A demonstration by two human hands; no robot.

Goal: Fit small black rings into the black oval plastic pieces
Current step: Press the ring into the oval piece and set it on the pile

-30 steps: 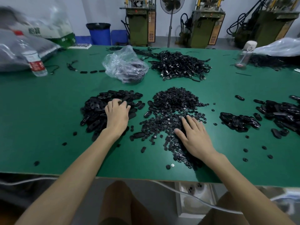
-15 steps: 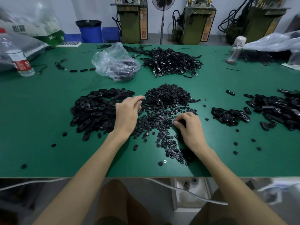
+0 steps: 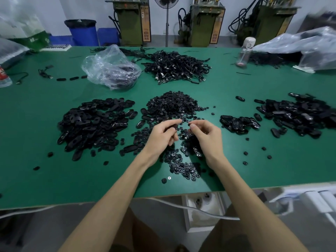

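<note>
Working above the green worktop [image 3: 36, 124], your left hand [image 3: 161, 137] pinches a black oval plastic piece [image 3: 175, 127]. Your right hand [image 3: 207, 137] is just beside it, fingertips pinched together; what they hold is too small to tell. Small black rings [image 3: 172, 106] lie heaped underneath. Both parts are probably light and stiff, so grip them by the edges.

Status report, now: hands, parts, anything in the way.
Left hand grips an oval piece. Right hand pinches a small ring, barely visible. Both held close together above the ring pile, not yet fitted. Nothing between them.
</note>
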